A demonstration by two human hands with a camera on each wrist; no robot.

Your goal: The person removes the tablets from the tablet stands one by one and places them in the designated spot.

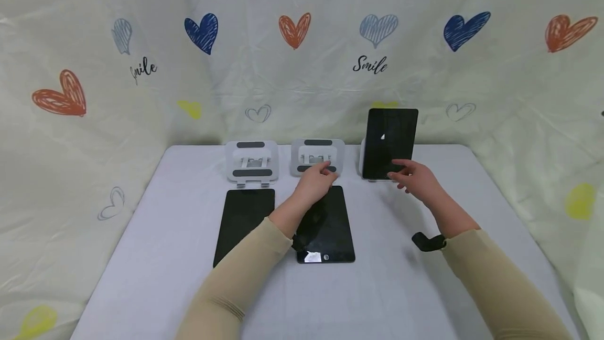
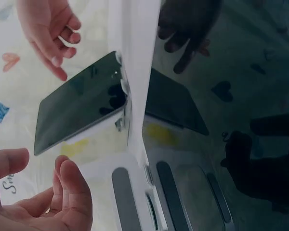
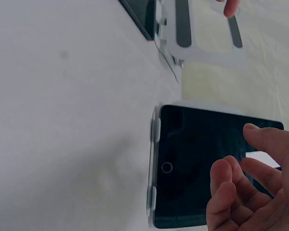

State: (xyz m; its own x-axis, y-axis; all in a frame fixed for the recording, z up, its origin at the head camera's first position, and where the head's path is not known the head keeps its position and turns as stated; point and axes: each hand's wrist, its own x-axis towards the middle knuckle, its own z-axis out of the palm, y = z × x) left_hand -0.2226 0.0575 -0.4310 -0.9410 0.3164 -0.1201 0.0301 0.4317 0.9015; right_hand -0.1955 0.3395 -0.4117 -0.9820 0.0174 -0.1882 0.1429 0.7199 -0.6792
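Observation:
A black tablet (image 1: 392,138) leans upright on a stand at the back right. In front of it hovers my right hand (image 1: 416,179); its fingers are loosely bent and hold nothing. In the right wrist view the same tablet (image 3: 197,139) rests against the stand's small front hooks (image 3: 157,130), behind that hand (image 3: 260,192). My left hand (image 1: 314,183) is over the far end of the middle tablet (image 1: 332,227), fingers toward the middle stand (image 1: 318,142). The left wrist view shows this hand (image 2: 62,202) with thumb and fingers apart, nothing between them.
Another white stand (image 1: 252,173) with grey pads stands at the back left. A black tablet (image 1: 245,214) lies flat before it, partly hidden by my left sleeve. Behind the white table (image 1: 155,256) hangs a curtain (image 1: 292,77) printed with hearts.

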